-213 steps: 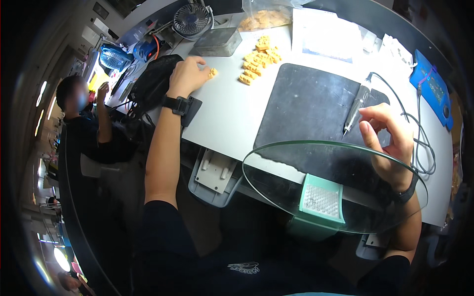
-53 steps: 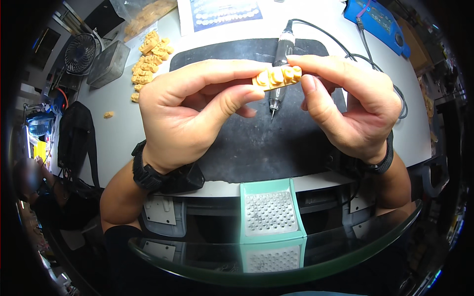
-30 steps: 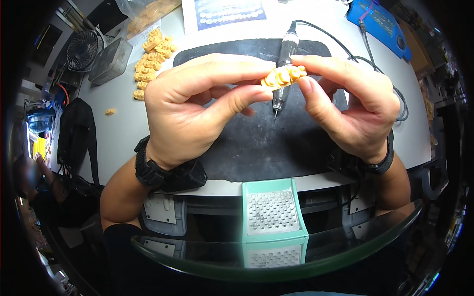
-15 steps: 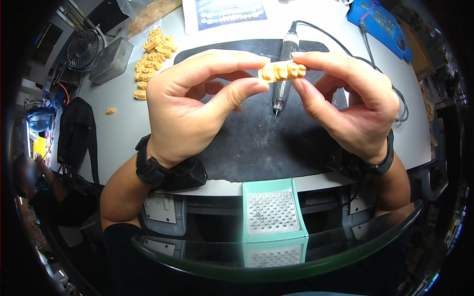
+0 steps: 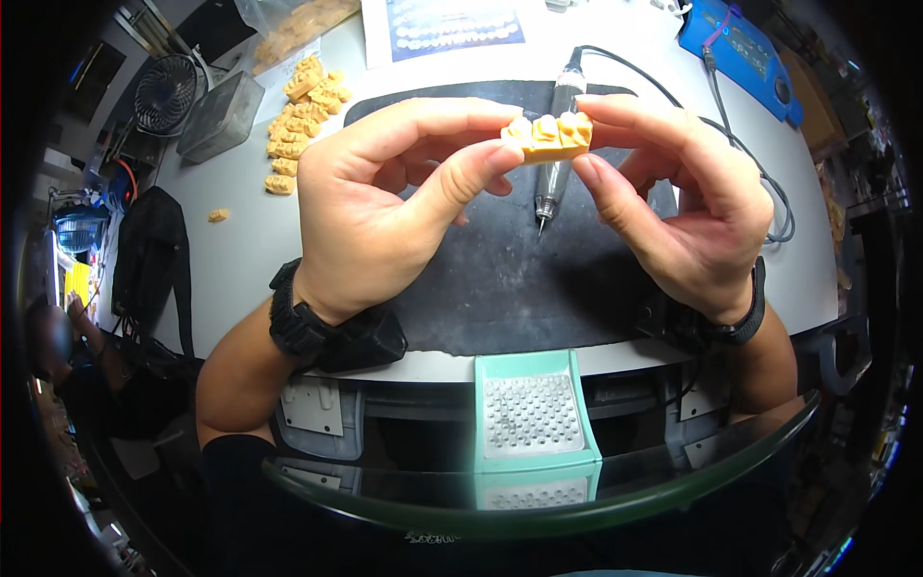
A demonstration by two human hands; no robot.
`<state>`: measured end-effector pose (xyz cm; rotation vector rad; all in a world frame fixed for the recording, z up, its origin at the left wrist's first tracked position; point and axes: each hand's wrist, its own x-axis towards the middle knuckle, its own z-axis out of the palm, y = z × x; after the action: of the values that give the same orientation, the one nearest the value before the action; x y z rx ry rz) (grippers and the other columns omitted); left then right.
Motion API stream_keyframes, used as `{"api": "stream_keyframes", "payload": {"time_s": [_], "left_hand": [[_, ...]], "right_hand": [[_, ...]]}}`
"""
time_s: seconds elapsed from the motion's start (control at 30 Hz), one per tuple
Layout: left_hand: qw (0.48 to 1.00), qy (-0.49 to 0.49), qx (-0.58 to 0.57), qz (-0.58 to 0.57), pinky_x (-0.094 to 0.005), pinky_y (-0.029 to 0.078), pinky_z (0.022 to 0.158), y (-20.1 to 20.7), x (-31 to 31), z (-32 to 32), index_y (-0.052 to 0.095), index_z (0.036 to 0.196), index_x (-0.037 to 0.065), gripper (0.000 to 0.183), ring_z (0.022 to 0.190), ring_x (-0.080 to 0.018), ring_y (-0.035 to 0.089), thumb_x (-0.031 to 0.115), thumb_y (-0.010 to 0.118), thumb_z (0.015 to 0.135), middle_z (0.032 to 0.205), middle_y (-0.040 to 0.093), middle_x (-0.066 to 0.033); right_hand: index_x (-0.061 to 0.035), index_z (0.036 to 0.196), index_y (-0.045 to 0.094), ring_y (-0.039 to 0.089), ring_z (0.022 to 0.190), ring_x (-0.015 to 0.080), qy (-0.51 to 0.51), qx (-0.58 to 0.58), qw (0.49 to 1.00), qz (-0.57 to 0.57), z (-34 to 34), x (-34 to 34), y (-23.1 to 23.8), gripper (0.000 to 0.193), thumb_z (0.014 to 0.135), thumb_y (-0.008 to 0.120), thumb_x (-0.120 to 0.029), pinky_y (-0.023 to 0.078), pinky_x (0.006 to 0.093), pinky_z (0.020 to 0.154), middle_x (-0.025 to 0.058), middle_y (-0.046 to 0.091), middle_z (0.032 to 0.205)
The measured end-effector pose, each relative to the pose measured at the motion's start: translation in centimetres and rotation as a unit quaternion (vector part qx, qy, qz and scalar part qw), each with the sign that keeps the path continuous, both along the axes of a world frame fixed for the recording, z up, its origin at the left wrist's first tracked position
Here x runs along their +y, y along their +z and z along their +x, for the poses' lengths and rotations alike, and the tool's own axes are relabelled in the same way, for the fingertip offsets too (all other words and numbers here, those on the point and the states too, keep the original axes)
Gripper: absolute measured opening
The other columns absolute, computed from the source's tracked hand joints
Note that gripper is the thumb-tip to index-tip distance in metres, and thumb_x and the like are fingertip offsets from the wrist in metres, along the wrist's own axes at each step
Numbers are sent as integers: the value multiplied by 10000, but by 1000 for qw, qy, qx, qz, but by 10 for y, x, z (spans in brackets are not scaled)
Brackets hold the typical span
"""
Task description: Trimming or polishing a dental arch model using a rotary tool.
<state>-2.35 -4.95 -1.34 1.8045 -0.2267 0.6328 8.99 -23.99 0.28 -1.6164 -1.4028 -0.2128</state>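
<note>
A yellow dental model (image 5: 556, 150), a short block with a row of teeth along its top, is held up above the dark mat. My left hand (image 5: 385, 197) pinches its left end between thumb and forefinger. At the other end, my right hand (image 5: 678, 192) grips it the same way. Its long side faces me, teeth upward. Behind and below it, a handheld rotary handpiece (image 5: 550, 192) with a thin bur lies on the mat (image 5: 500, 288), its tip pointing toward me.
Several yellow dental models (image 5: 293, 130) are grouped at the back left, with one small piece (image 5: 218, 215) apart. A grey box (image 5: 219, 117) and a fan (image 5: 165, 94) stand further left. A blue control unit (image 5: 738, 58) sits back right, its cable curving down. A green-framed tray (image 5: 534, 413) juts from the front edge.
The dental model has been tilted between my fingers, so that more of its flat side shows below the teeth. Both hands keep their pinch.
</note>
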Motion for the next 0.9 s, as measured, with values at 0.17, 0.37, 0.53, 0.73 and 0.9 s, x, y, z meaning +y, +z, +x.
{"api": "stream_keyframes", "payload": {"time_s": [0.17,0.37,0.53,0.73,0.9], "left_hand": [[1000,1,-6,2,-196,473,510,-2,1,2,615,1065,-31,227,710,-159,663,109,626,886,925,668,-130],[1000,-12,-13,0,-190,473,518,2,0,1,609,1071,-36,215,691,-143,656,84,611,892,910,670,-124],[998,-8,49,-38,-190,493,576,7,-2,-3,637,1039,-28,200,688,-111,646,95,632,880,891,682,-109],[994,-17,82,-69,-204,515,636,11,-4,-5,657,1006,-25,183,705,-109,642,102,645,874,895,685,-106],[993,-21,96,-71,-214,523,645,12,-3,-4,658,997,-29,176,713,-115,643,97,641,876,894,686,-106]], "right_hand": [[55,1117,588,602,621,61,14,1,1000,4,1,1,-1,357,774,685,62,452,154,542,119,684,882],[-34,1095,626,573,499,39,1,-3,1000,27,0,6,-1,347,760,711,-2,426,158,438,47,681,792],[-9,1095,613,588,509,57,10,18,1000,20,-3,6,-2,327,778,690,4,433,168,446,57,677,777],[-2,1087,618,593,513,65,6,26,999,19,-5,5,-5,308,788,689,-12,440,183,452,62,677,763],[21,1119,611,579,579,54,9,47,999,-17,-5,3,-1,311,813,668,7,444,173,526,75,683,819]]}}
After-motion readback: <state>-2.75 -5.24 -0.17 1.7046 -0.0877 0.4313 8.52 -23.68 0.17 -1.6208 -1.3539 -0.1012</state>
